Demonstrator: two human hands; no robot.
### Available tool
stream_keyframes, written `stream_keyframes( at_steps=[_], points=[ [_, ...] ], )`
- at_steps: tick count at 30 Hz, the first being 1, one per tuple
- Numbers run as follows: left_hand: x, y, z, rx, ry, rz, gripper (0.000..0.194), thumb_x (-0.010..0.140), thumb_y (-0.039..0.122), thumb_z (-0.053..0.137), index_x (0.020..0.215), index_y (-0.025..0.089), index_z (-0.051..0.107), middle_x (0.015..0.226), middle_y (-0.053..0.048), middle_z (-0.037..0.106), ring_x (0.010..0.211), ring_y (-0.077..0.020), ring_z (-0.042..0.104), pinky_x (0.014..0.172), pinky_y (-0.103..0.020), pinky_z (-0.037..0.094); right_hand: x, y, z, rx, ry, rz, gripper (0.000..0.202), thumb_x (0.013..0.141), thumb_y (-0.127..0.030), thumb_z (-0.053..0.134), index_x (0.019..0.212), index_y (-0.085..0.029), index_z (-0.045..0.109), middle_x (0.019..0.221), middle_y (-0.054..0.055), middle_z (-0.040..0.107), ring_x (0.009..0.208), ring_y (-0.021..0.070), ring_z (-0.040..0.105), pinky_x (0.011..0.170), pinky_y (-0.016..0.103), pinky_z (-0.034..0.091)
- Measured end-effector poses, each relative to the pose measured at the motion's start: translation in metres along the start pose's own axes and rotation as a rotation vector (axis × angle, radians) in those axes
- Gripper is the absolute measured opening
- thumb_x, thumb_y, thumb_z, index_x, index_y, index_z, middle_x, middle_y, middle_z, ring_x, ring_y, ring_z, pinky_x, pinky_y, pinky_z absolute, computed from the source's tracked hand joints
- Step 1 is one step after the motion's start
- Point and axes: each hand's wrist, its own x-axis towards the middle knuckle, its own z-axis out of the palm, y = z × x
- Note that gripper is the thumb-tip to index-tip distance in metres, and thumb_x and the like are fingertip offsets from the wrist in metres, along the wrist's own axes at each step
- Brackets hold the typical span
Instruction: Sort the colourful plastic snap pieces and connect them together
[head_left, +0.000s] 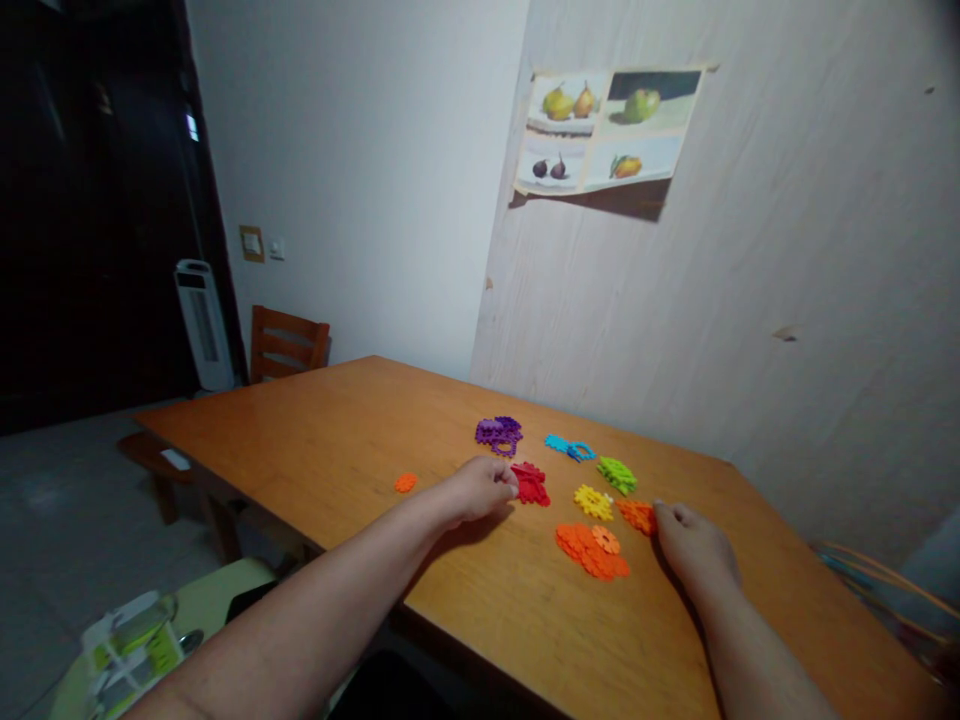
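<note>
My left hand (484,488) is closed, its thumb and fingertips pinched at the left edge of a small pile of red plastic toy gears (533,484). To the right, my right hand (696,552) has its fingers closed on the edge of some dark orange toy gears (636,516). A larger heap of bright orange gears (589,553) lies between the hands, nearer to me, with a lighter orange gear (606,540) on top. Yellow gears (592,502) sit just behind it. One orange gear (406,483) lies alone left of my left hand.
Purple gears (499,434), blue pieces (571,447) and green gears (617,475) are grouped farther back on the wooden table (330,430). A wall stands behind the table. A chair (289,343) is at the far left; a pale stool (217,590) holds a plastic container (135,640).
</note>
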Motion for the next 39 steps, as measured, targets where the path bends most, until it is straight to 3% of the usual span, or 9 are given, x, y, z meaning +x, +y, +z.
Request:
stream_keyframes(
  at_steps=[6, 8, 11, 15, 21, 26, 29, 33, 39],
  points=[
    [-0.015, -0.027, -0.088, 0.247, 0.290, -0.060, 0.010, 0.072, 0.020, 0.065, 0.081, 0.015, 0.063, 0.071, -0.001, 0.060, 0.062, -0.0128, 0.050, 0.059, -0.025, 0.036, 0.007, 0.010, 0.007, -0.017, -0.015, -0.011, 0.059, 0.090, -0.062, 0.029, 0.096, -0.023, 0.073, 0.096, 0.016, 0.074, 0.085, 0.0303, 0.067, 0.069, 0.035, 0.045],
    [-0.022, -0.036, -0.112, 0.336, 0.319, -0.098, 0.011, 0.072, 0.021, 0.066, 0.080, 0.016, 0.062, 0.071, -0.001, 0.061, 0.064, -0.0134, 0.052, 0.060, -0.025, 0.037, 0.010, 0.014, 0.010, -0.017, -0.012, -0.014, 0.060, 0.090, -0.063, 0.030, 0.103, -0.023, 0.073, 0.095, 0.017, 0.074, 0.086, 0.0313, 0.067, 0.071, 0.036, 0.046],
    [-0.033, -0.045, -0.132, 0.468, 0.252, -0.145, 0.013, 0.072, 0.025, 0.067, 0.080, 0.017, 0.062, 0.071, -0.001, 0.061, 0.065, -0.0140, 0.053, 0.059, -0.025, 0.036, 0.013, 0.018, 0.013, -0.013, -0.016, -0.012, 0.061, 0.090, -0.065, 0.030, 0.110, -0.024, 0.072, 0.093, 0.016, 0.074, 0.086, 0.0319, 0.069, 0.075, 0.038, 0.047],
    [-0.043, -0.049, -0.134, 0.625, 0.202, -0.151, 0.020, 0.069, 0.033, 0.070, 0.080, 0.018, 0.063, 0.073, 0.000, 0.062, 0.066, -0.0137, 0.052, 0.058, -0.025, 0.032, 0.015, 0.019, 0.013, -0.028, -0.028, -0.017, 0.063, 0.090, -0.065, 0.030, 0.111, -0.023, 0.072, 0.094, 0.017, 0.074, 0.088, 0.0327, 0.069, 0.076, 0.038, 0.048],
    [-0.043, -0.043, -0.125, 0.602, 0.205, -0.163, 0.013, 0.068, 0.026, 0.066, 0.077, 0.018, 0.061, 0.069, 0.002, 0.058, 0.064, -0.0122, 0.048, 0.057, -0.024, 0.030, 0.012, 0.014, 0.009, -0.009, -0.035, -0.004, 0.062, 0.090, -0.065, 0.031, 0.109, -0.023, 0.073, 0.097, 0.017, 0.075, 0.091, 0.0328, 0.069, 0.077, 0.038, 0.049],
    [-0.035, -0.038, -0.106, 0.400, 0.213, -0.109, 0.009, 0.067, 0.020, 0.063, 0.075, 0.017, 0.059, 0.064, 0.001, 0.057, 0.060, -0.0120, 0.048, 0.055, -0.023, 0.030, 0.007, 0.006, 0.005, -0.033, -0.031, -0.006, 0.058, 0.091, -0.061, 0.030, 0.094, -0.023, 0.074, 0.095, 0.016, 0.075, 0.091, 0.0312, 0.069, 0.076, 0.036, 0.049],
    [-0.026, -0.030, -0.075, 0.245, 0.139, -0.040, 0.007, 0.069, 0.020, 0.062, 0.075, 0.016, 0.060, 0.066, -0.001, 0.060, 0.059, -0.0119, 0.050, 0.055, -0.023, 0.032, 0.003, 0.001, 0.002, -0.043, -0.020, -0.010, 0.056, 0.091, -0.059, 0.030, 0.086, -0.023, 0.072, 0.096, 0.015, 0.075, 0.090, 0.0296, 0.069, 0.072, 0.034, 0.048],
    [-0.013, -0.011, -0.019, 0.063, -0.036, 0.018, 0.009, 0.071, 0.021, 0.061, 0.077, 0.015, 0.063, 0.069, -0.003, 0.063, 0.057, -0.0108, 0.050, 0.053, -0.022, 0.032, -0.001, -0.001, 0.001, -0.026, 0.004, 0.003, 0.055, 0.091, -0.059, 0.030, 0.082, -0.023, 0.071, 0.093, 0.013, 0.075, 0.086, 0.0269, 0.068, 0.066, 0.031, 0.045],
    [0.008, 0.020, 0.052, 0.033, -0.156, 0.074, 0.016, 0.070, 0.028, 0.070, 0.076, 0.013, 0.067, 0.066, -0.001, 0.059, 0.055, -0.0097, 0.045, 0.051, -0.023, 0.031, -0.001, -0.002, 0.001, -0.009, 0.027, -0.019, 0.053, 0.092, -0.057, 0.031, 0.080, -0.023, 0.070, 0.087, 0.012, 0.074, 0.082, 0.0241, 0.066, 0.064, 0.028, 0.042]
  ],
)
